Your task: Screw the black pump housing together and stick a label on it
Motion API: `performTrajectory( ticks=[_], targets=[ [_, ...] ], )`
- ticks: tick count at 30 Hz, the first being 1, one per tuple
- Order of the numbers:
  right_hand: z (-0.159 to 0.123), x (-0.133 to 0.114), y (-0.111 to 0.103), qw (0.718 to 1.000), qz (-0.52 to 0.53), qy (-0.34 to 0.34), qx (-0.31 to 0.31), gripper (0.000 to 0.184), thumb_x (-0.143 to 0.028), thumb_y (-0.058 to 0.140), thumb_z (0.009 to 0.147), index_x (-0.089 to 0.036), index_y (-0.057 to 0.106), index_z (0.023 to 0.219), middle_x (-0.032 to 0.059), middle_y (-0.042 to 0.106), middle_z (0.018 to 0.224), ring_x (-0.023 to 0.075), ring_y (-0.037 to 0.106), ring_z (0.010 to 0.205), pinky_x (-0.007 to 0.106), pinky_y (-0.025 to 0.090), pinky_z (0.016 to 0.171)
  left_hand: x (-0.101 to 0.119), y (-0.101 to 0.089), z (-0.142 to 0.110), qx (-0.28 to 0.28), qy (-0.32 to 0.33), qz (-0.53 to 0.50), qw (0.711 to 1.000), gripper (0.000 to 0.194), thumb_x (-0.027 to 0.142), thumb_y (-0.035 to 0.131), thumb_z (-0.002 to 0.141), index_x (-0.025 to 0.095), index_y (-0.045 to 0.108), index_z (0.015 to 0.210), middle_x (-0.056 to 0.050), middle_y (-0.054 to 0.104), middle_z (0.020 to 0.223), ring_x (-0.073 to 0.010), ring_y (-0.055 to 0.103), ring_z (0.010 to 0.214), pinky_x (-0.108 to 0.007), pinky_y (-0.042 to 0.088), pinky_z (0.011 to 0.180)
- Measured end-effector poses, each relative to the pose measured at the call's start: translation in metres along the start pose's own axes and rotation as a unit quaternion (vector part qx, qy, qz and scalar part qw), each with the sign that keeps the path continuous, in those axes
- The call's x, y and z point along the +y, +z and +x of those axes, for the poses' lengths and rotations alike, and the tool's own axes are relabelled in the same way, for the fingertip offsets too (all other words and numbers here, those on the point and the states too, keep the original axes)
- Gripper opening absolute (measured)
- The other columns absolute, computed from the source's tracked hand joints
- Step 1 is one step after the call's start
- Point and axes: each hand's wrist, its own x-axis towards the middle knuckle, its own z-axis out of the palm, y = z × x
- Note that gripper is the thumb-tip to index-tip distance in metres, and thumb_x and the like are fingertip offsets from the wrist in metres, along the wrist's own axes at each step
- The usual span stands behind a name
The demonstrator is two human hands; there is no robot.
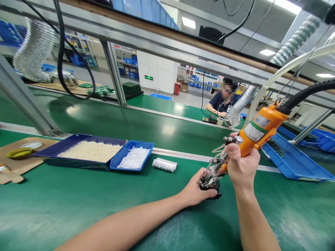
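Note:
My right hand (242, 164) is wrapped round an orange electric screwdriver (258, 127), which tilts down to the left. Its metal tip assembly (213, 174), with thin clear tubes, reaches down to a small black part (216, 196). That black part sits low over the green bench, gripped between the thumb and fingers of my left hand (197, 188). The tip and my fingers hide most of the part, so its exact kind cannot be made out. A black cable (311, 92) runs from the screwdriver's top end off to the right.
Left of my hands are a white roll-shaped bundle (164, 165), a blue tray (151, 148) of white strips and a dark blue tray (78, 164) of cream pieces. A blue bin (298, 169) stands right. Metal framing (167, 38) crosses above; a person (222, 101) sits beyond.

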Motion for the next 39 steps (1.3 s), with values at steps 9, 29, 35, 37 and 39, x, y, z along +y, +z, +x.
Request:
performTrajectory(
  ticks=[9,29,35,37,39],
  targets=[
    [0.014,-0.04,-0.036,0.993,0.089,-0.029,0.069,0.078,-0.086,0.08,0.071,-0.019,0.066,0.109,-0.0073,0.045,0.06,0.0088,0.035,0.042,0.022,0.035,0.037,-0.014,0.001,-0.002,-0.048,-0.031,-0.03,0.998,0.098,0.024,0.094,0.061,0.026,0.039,0.142,-0.001,0.062,0.106,-0.0175,0.062,0.087,-0.031,0.045,0.08],
    [0.025,0.005,-0.029,0.996,0.092,-0.005,0.011,0.067,-0.068,0.087,0.078,-0.018,0.066,0.117,-0.0019,0.057,0.067,0.0136,0.049,0.045,0.027,0.043,0.041,-0.007,0.002,-0.002,-0.085,0.009,-0.035,0.996,0.06,0.024,0.091,0.069,0.02,0.054,0.117,0.003,0.06,0.098,-0.0151,0.052,0.087,-0.028,0.04,0.082],
    [0.02,0.014,-0.021,0.998,0.063,0.006,-0.015,0.055,-0.063,0.087,0.08,-0.019,0.064,0.104,-0.0026,0.055,0.069,0.0132,0.049,0.05,0.025,0.042,0.044,0.001,0.004,-0.002,-0.069,-0.006,-0.038,0.997,0.061,0.023,0.093,0.063,0.02,0.058,0.114,0.001,0.063,0.096,-0.0181,0.056,0.089,-0.031,0.045,0.084],
    [0.018,0.019,-0.017,0.999,0.041,0.005,-0.018,0.052,-0.059,0.088,0.079,-0.019,0.064,0.101,-0.0017,0.056,0.071,0.015,0.054,0.059,0.026,0.046,0.053,0.005,0.007,-0.002,-0.065,-0.023,-0.05,0.996,0.06,0.023,0.093,0.062,0.019,0.059,0.111,0.001,0.063,0.094,-0.0176,0.056,0.087,-0.031,0.046,0.082],
    [0.015,0.023,-0.013,0.999,0.027,0.006,-0.023,0.049,-0.056,0.088,0.079,-0.018,0.065,0.099,-0.0012,0.056,0.07,0.0178,0.058,0.069,0.029,0.049,0.061,0.007,0.01,-0.003,-0.063,-0.033,-0.068,0.995,0.063,0.022,0.093,0.062,0.019,0.058,0.114,0.002,0.063,0.093,-0.0167,0.056,0.084,-0.031,0.046,0.08]
  ],
)
